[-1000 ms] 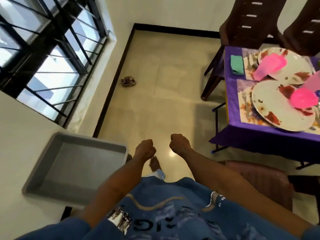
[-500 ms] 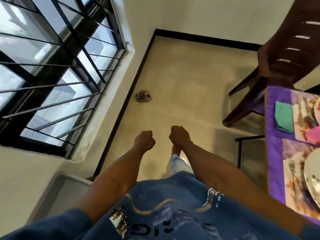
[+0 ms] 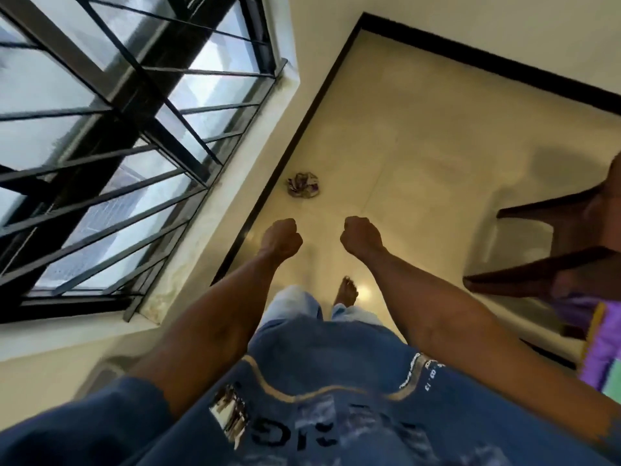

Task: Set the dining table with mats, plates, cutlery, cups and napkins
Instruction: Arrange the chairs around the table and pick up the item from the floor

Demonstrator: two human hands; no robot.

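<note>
My left hand (image 3: 281, 239) and my right hand (image 3: 361, 234) are held out in front of me over the floor, both curled into fists with nothing in them. Only a corner of the dining table shows at the right edge, covered by a purple cloth (image 3: 601, 358) with a green napkin (image 3: 613, 381) on it. The plates, cups and cutlery are out of view.
A dark wooden chair (image 3: 551, 274) stands at the right beside the table. A barred window (image 3: 111, 146) fills the left. A crumpled wrapper (image 3: 302, 185) lies on the beige floor by the black skirting. A grey tray's corner (image 3: 111, 368) shows at the lower left.
The view has swung left and forward: the table with plates and cups has slid out at the right, the grey tray has nearly gone. Both fists stay as they were.
</note>
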